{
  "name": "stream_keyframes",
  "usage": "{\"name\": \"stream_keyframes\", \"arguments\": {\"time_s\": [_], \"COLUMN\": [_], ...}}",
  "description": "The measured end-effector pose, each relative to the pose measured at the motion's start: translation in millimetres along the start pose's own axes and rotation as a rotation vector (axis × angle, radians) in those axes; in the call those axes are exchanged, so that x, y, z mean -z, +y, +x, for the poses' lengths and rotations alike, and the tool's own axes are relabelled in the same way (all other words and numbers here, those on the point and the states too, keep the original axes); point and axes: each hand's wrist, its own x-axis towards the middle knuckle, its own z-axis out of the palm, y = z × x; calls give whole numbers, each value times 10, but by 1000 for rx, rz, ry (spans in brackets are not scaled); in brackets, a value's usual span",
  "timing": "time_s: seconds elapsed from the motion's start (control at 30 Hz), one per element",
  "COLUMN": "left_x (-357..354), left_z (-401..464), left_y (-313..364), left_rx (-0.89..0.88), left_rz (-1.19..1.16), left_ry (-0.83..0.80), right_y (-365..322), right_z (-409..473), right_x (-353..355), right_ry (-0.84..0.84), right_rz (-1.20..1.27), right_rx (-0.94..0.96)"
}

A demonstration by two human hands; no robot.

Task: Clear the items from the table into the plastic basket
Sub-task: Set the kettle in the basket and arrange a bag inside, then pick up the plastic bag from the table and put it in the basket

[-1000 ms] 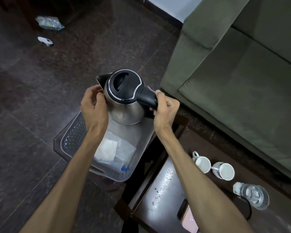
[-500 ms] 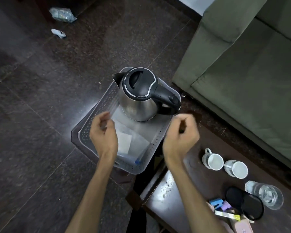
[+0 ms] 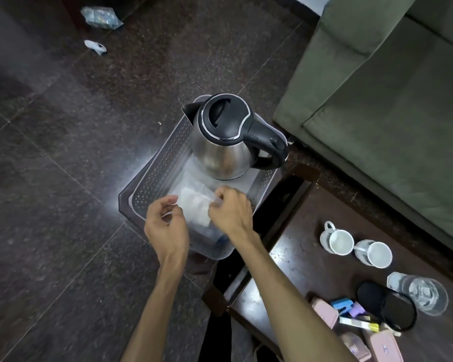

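Note:
A steel kettle (image 3: 222, 147) with a black lid and handle stands upright at the far end of the clear plastic basket (image 3: 152, 176). A clear plastic bag (image 3: 195, 207) with white contents lies in the basket's near half. My left hand (image 3: 165, 228) curls at the bag's left edge, and my right hand (image 3: 230, 212) pinches its right edge. On the dark table (image 3: 298, 257) to the right stand two white cups (image 3: 338, 241), a glass of water (image 3: 421, 293), black discs (image 3: 395, 309), pink cases (image 3: 324, 312) and small clips.
The basket rests on a low dark stand beside the table's left end. A green sofa (image 3: 377, 100) runs along the right side. A plastic packet (image 3: 100, 17) and a small white object (image 3: 96, 47) lie on the dark stone floor at the far left.
Both hands set the kettle down in the basket and let go of it. They then drew back and came together over the plastic bag in the basket's near half.

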Motion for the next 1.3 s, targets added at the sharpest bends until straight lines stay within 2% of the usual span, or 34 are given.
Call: {"name": "stream_keyframes", "arguments": {"time_s": [0.1, 0.2, 0.27, 0.33, 0.43, 0.5, 0.57, 0.67, 0.77, 0.83, 0.9, 0.93, 0.97, 1.03, 1.1, 1.13, 1.2, 1.27, 1.3], "left_x": [17, -13, -91, -160, -281, -360, -439, -618, -708, -742, -775, -803, -840, -909, -946, -958, -964, -963, -964], "left_z": [-65, -274, -521, -794, -1249, -1519, -1744, -2027, -2172, -2307, -2461, -2546, -2638, -2825, -2984, -3045, -3148, -3235, -3274], "left_y": [49, 112, 170, 223, 314, 371, 420, 488, 573, 614, 647, 645, 633, 592, 542, 513, 448, 391, 359], "left_rx": [21, 72, 106, 136, 170, 148, 95, 10, -99, -197, -289, -322, -346, -373, -396, -410, -436, -446, -449], "left_rz": [-35, -89, -140, -187, -220, -222, -195, -115, -59, -16, 29, 55, 80, 123, 127, 120, 103, 64, 42], "left_ry": [58, 40, -57, -222, -535, -659, -713, -707, -637, -613, -621, -629, -635, -649, -673, -681, -660, -593, -557], "right_y": [156, 363, 572, 772, 1086, 1282, 1476, 1781, 1986, 2194, 2366, 2408, 2418, 2378, 2327, 2325, 2389, 2542, 2617], "right_z": [-107, -340, -526, -687, -924, -1076, -1213, -1384, -1523, -1691, -1915, -2030, -2134, -2287, -2360, -2369, -2391, -2471, -2525], "right_x": [289, 624, 779, 865, 954, 1002, 1060, 1156, 1286, 1399, 1568, 1667, 1780, 1989, 2122, 2149, 2183, 2181, 2176], "right_ry": [-57, -60, -38, -39, 10, 63, 100, 104, 180, 459, 783, 872, 885, 686, 381, 261, 142, 154, 175], "right_rz": [335, 675, 958, 1174, 1331, 1405, 1458, 1543, 1471, 1329, 1132, 1063, 1028, 1067, 1077, 997, 637, 232, 136], "right_rx": [-102, -189, -297, -424, -597, -643, -657, -738, -754, -715, -589, -481, -347, -77, 8, -43, -247, -430, -493]}}
